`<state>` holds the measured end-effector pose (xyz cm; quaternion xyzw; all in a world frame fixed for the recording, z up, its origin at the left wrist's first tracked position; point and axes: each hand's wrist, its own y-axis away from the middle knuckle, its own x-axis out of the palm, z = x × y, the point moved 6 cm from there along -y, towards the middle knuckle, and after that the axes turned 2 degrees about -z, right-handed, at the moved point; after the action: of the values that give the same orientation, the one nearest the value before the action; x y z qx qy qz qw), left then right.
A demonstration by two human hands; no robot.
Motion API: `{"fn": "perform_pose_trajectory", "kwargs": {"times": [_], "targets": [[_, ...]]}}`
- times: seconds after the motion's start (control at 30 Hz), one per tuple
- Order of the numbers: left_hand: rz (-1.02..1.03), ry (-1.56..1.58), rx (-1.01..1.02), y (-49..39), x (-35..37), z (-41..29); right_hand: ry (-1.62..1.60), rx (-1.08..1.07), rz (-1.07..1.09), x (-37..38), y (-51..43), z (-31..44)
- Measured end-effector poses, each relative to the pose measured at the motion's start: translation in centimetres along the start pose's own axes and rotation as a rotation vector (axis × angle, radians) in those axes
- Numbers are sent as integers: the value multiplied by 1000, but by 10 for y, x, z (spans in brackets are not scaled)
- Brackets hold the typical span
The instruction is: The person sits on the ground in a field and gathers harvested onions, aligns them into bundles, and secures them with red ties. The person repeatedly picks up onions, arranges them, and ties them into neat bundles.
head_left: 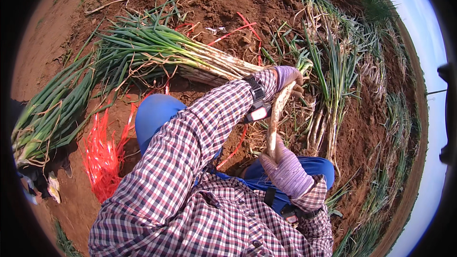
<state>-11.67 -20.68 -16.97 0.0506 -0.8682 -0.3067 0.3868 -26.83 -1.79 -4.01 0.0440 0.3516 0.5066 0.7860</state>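
One soil-marked green onion stalk point(276, 114) stretches between my gloved hands. My left hand point(288, 77) is closed around it where the green leaves point(302, 61) begin. Near the white lower end, my right hand point(285, 173) grips the stalk, with the thumb along its side; the fingers behind are partly hidden. Beyond my left forearm lies a thick bundle of green onions point(214, 59), white stalks toward my wrist and leaves to the left. To the right, loose green onions point(330, 78) lie on the soil.
A heap of red plastic strapping point(103, 160) lies left of my bent left knee point(155, 114). More red strips point(232, 33) lie beyond the bundle. Another green onion bunch point(46, 121) is at the far left. Rows of pulled onions point(392, 139) run along the right over reddish soil.
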Motion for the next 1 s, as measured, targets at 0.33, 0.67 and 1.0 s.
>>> {"fn": "perform_pose_trajectory", "kwargs": {"times": [0.33, 0.67, 1.0], "targets": [[-77, -230, 620, 147, -67, -199, 588, -266, 10, -7, -51, 35], [-419, 375, 784, 232, -296, -167, 1147, -299, -180, -39, -242, -67], [-726, -940, 244, 220, -339, -53, 1257, -124, 38, -8, -323, -169]]}}
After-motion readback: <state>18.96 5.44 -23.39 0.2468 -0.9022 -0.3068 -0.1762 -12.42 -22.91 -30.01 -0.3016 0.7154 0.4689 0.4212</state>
